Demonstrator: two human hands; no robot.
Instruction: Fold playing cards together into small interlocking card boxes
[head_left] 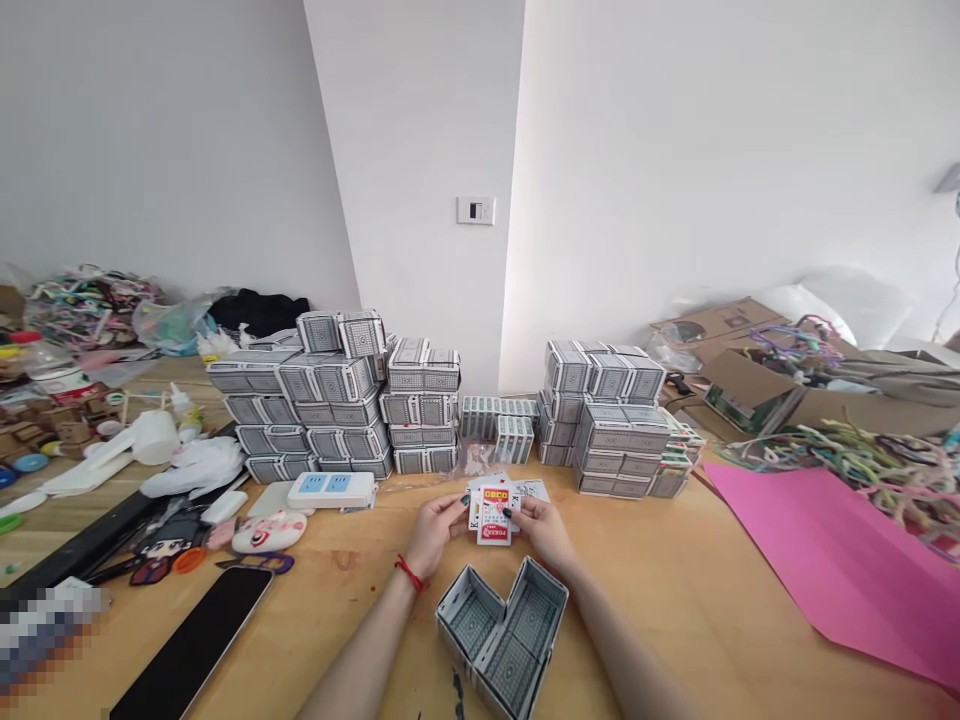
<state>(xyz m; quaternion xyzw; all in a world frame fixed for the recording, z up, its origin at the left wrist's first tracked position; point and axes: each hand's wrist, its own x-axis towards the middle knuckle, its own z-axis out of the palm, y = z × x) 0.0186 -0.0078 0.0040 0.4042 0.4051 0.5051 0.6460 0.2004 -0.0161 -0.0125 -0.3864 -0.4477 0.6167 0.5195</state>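
Between my two hands are several playing cards (494, 520), with a red and white one marked POKER on top. My left hand (441, 530) pinches their left side, where a K card shows. On the right side, my right hand (541, 528) grips them with its thumb on the face. More cards (531, 488) lie on the table just behind. Below the hands, between my forearms, rests an open heart-shaped box (504, 632) built of grey-patterned playing cards. A red cord circles my left wrist.
Stacks of folded card blocks (311, 400) stand at the back left, with others (619, 420) at the back right. A power strip (331, 490), phone (195, 640) and clutter lie left. Pink paper (832, 570) and boxes (772, 390) are right.
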